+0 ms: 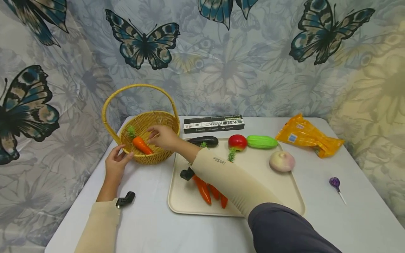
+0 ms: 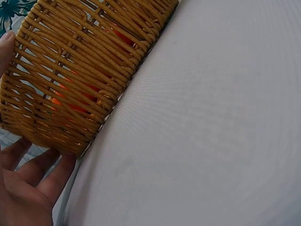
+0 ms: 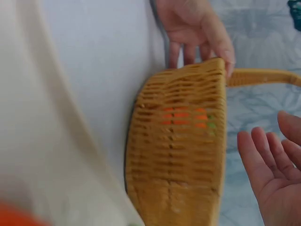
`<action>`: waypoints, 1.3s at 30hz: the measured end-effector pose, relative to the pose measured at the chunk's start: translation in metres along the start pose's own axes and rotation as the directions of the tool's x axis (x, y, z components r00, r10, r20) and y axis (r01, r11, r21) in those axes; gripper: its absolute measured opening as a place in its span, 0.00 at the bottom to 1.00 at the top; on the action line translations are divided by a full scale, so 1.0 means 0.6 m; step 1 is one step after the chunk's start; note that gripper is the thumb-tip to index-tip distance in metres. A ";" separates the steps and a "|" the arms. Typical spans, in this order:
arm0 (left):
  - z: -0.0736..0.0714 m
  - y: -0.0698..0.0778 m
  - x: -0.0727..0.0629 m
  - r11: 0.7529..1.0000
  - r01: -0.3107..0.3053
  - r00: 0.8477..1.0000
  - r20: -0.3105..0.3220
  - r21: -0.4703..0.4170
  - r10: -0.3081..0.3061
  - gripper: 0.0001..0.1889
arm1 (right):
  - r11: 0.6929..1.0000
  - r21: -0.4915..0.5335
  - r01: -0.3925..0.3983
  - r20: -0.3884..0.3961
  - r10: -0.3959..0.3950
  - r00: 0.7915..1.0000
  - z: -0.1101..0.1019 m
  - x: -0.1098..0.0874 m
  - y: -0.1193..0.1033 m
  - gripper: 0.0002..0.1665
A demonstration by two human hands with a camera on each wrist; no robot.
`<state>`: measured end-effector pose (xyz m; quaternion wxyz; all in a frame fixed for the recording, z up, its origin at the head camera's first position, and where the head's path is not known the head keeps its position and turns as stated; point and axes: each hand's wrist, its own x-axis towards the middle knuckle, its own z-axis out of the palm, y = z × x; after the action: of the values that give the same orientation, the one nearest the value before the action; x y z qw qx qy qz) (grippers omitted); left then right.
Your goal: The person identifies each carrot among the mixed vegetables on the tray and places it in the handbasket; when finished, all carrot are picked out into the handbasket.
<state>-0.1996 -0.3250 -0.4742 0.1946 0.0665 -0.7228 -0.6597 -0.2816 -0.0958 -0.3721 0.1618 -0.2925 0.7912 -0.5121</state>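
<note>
A yellow wicker basket (image 1: pixel 155 159) with a tall handle stands at the left of the table. An orange toy carrot (image 1: pixel 142 145) with green leaves lies inside it. My left hand (image 1: pixel 115 163) holds the near left side of the basket, thumb at the rim and fingers against the outer wall (image 2: pixel 70 70). Over the basket's right part hovers my right hand (image 1: pixel 164 136), its fingers relaxed and nothing between them. In the right wrist view this hand (image 3: pixel 277 183) is apart from the rim, and the carrot's orange shows through the weave.
Right of the basket, a cream tray (image 1: pixel 259 161) bears several carrots (image 1: pixel 202 189), an eggplant (image 1: pixel 207 141), a red round item (image 1: pixel 237 142), a green gourd-like vegetable (image 1: pixel 262 142) and an onion (image 1: pixel 282 161). A pasta box (image 1: pixel 214 124), orange packet (image 1: pixel 305 135) and lollipop (image 1: pixel 334 182) lie around it.
</note>
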 end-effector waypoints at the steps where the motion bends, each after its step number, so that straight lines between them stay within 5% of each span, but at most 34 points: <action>1: 0.000 0.001 0.000 1.000 -0.002 1.000 0.002 0.000 0.002 0.29 | 1.000 0.002 0.013 -0.002 -0.013 1.000 -0.009 -0.009 -0.002 0.27; 17: -0.003 0.002 0.005 1.000 0.015 1.000 -0.002 0.009 -0.015 0.30 | 0.996 -0.079 0.032 -0.082 -0.038 0.996 -0.129 -0.159 0.035 0.26; 26: 0.007 0.000 0.001 1.000 0.021 1.000 0.000 0.016 -0.021 0.29 | 0.977 -0.214 -0.014 -0.114 -0.011 0.993 -0.151 -0.245 0.075 0.26; 39: 0.001 0.002 -0.002 0.997 0.032 0.999 0.001 0.067 -0.032 0.30 | 0.989 -0.103 -0.109 -0.282 0.076 0.957 -0.155 -0.351 0.118 0.27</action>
<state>-0.1984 -0.3237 -0.4734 0.1810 0.0840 -0.7435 -0.6383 -0.1907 0.1250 -0.4062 0.0559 -0.1896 0.8478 -0.4922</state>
